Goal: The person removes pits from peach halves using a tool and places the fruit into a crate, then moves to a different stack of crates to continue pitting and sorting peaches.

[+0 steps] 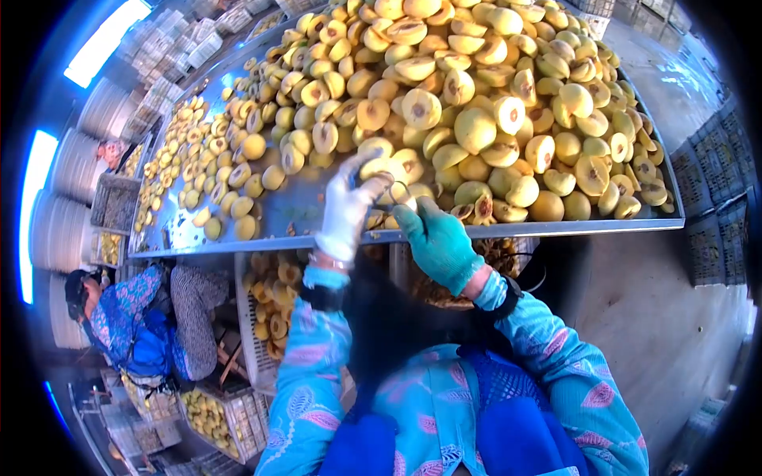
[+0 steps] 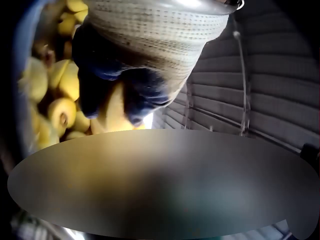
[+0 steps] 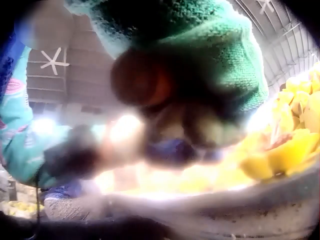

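Note:
My left hand (image 1: 347,210), in a white glove with dark blue finger coating, grips a halved yellow peach (image 2: 115,112) just above the near edge of the metal table. Close beside it is my right hand (image 1: 440,246), in a green knitted glove, with bent fingers around a small tool (image 1: 401,191) whose thin curved loop meets the fruit. The tool's handle is mostly hidden by the glove. Behind both hands lies a large heap of peach halves (image 1: 421,109), many cut side up with brown centres.
The metal table (image 1: 274,244) has a raised rim along its near edge. Below it stand crates of fruit pieces (image 1: 278,305). At left another person (image 1: 147,317) sits bent over near a crate (image 1: 230,420). Stacked dark crates (image 1: 710,198) stand at right.

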### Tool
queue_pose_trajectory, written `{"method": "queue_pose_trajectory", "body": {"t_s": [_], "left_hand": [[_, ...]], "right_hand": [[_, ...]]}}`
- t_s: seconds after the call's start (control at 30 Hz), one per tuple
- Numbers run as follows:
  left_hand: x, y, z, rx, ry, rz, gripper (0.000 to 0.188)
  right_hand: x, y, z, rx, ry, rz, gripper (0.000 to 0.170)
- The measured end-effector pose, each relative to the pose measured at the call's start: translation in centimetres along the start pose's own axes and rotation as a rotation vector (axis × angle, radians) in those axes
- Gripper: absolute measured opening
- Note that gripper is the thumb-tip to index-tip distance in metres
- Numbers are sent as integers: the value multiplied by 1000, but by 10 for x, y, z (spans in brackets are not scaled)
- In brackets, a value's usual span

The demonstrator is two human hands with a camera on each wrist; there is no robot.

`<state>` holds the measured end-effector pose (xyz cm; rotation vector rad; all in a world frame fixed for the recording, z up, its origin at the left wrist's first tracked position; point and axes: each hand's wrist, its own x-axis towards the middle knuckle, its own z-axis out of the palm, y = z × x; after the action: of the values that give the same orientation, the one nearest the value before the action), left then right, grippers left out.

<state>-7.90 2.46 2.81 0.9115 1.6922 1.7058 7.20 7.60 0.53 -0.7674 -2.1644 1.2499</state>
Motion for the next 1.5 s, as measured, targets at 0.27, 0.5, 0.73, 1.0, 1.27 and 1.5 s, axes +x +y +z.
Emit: {"method": "queue_pose_trajectory", "body": {"t_s": [0.27,0.5,0.73,1.0,1.27,1.5], "left_hand": [[-56,-17,18,-115,131,142,21],[-61,-20,27,-140,78,171,25],[-63,-21,26,-328,-39,-83,23],[-75,-29,40,-186,86,49,22],[-84,-29,18,-367,-30,-101,29],[-128,-32,-110,256,487,-265,29]], "right_hand": [[-30,8,4,76,-42,62,40],[-50,9,24,434,-47,143,40],[-66,-3,19,816,-175,465,41],[-74,-24,3,981,-315,636,45],[-60,-17,-4,966,-697,758,48],[-79,25,17,1888,-1012,873,42]]}}
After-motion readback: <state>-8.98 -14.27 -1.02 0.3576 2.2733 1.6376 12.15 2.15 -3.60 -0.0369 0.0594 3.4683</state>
